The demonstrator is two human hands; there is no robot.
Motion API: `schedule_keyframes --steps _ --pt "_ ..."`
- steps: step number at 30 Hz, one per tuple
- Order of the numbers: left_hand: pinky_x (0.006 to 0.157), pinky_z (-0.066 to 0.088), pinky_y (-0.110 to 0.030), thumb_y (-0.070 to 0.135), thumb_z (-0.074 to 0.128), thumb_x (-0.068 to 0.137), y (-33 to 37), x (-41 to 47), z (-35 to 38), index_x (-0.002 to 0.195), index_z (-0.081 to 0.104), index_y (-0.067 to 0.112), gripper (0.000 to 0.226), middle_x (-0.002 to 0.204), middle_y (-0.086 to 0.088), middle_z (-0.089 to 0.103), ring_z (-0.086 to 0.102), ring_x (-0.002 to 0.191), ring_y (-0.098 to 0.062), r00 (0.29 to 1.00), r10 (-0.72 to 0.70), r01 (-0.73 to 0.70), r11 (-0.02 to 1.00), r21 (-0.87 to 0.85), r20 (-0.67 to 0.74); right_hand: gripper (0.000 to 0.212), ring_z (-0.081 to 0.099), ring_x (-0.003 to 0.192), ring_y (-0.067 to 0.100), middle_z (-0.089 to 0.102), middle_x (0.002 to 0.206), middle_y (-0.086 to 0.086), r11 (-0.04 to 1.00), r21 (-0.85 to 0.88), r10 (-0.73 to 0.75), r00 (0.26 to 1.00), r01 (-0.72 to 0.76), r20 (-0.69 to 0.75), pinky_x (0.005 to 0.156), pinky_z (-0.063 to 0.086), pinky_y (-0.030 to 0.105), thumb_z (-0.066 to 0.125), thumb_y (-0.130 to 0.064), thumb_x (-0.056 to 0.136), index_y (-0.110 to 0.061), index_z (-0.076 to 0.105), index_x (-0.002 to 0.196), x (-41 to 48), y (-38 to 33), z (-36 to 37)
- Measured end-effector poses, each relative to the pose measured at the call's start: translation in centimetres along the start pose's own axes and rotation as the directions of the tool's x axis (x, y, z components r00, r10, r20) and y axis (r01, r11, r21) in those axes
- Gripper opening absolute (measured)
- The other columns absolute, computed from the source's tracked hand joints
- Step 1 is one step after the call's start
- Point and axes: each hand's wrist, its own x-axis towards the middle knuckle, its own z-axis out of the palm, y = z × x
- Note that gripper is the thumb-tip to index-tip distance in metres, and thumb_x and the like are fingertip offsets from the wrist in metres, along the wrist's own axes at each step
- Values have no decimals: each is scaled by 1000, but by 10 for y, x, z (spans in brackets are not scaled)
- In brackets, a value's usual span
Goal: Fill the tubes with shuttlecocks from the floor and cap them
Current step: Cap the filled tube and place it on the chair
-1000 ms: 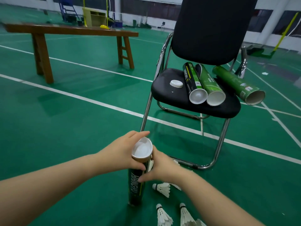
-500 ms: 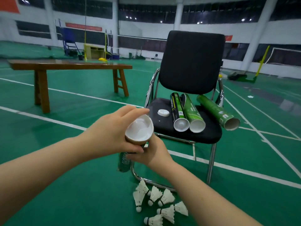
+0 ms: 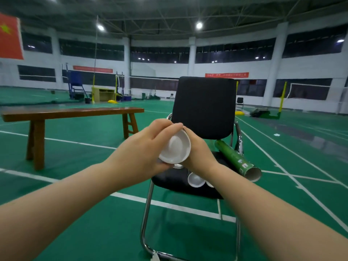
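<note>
The white cap (image 3: 175, 147) held between the left grip (image 3: 148, 147) and the right grip (image 3: 199, 153) is smooth plastic with a soft matt sheen. The capped ends (image 3: 195, 179) just below the right grip look the same. The green tube (image 3: 235, 159) to the right of that grip is printed cardboard, satin outside and pale at its open rim. The chair (image 3: 205, 106) behind both grips is matt black woven cloth; its frame (image 3: 146, 213) below them is glossy chromed metal. The bench (image 3: 73, 112) left of the left grip is glossy varnished wood. The floor (image 3: 84, 213) is smooth green with a dull shine.
</note>
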Motion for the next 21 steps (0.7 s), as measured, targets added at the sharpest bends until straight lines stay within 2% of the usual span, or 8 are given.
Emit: schedule_keyframes --steps 2,3,7,11,14,19,21 --pt "70 49 -26 31 80 66 4 7 23 131 40 14 78 124 -2 44 55 95 -20 1000 6 -7 1000 -14 -30 54 51 102 4 54 114 -13 1000 -10 -8 1000 8 -30 85 40 15 74 -14 77 -30 50 123 -5 12 -10" --pt "69 51 -28 31 80 66 5 12 35 131 40 14 78 124 -1 42 55 93 -20 999 6 -7 1000 -27 -36 56 51 102 4 52 112 -17 999 -48 -2 999 -1 -44 84 39 16 76 -16 75 -32 50 122 -4 20 -15" --pt "69 57 -38 31 78 69 8 32 79 131 37 16 76 125 0 39 60 95 -28 1000 19 -20 992 -124 -12 59 50 100 2 52 110 -19 991 -121 52 996 -60 -73 82 37 13 78 -20 73 -29 51 124 -8 61 -31" --pt "69 57 -37 29 77 69 14 55 115 132 37 15 76 125 -7 48 60 92 -28 999 51 -49 985 -167 5 55 50 96 0 52 106 -20 982 -163 76 992 -92 -103 76 36 2 77 -19 75 -31 51 122 -8 96 -50" --pt "68 56 -32 26 81 67 20 69 138 133 34 17 81 124 -6 48 60 92 -26 998 67 -67 980 -186 -7 50 50 94 -1 54 106 -19 975 -192 91 990 -111 -108 77 37 3 74 -18 77 -40 49 115 -8 119 -66" --pt "65 54 -31 23 83 64 29 87 181 132 33 17 84 124 2 35 61 90 -25 994 85 -97 969 -228 -65 46 54 108 11 59 120 -8 946 -283 146 987 -157 -61 91 45 27 68 -17 82 -26 54 124 -6 160 -89" --pt "66 53 -29 27 84 63 35 92 200 129 36 15 83 122 2 37 62 89 -24 994 78 -92 970 -226 -72 45 53 111 11 58 124 -11 927 -343 139 989 -149 -54 94 46 32 65 -26 82 -31 53 125 -8 178 -95"
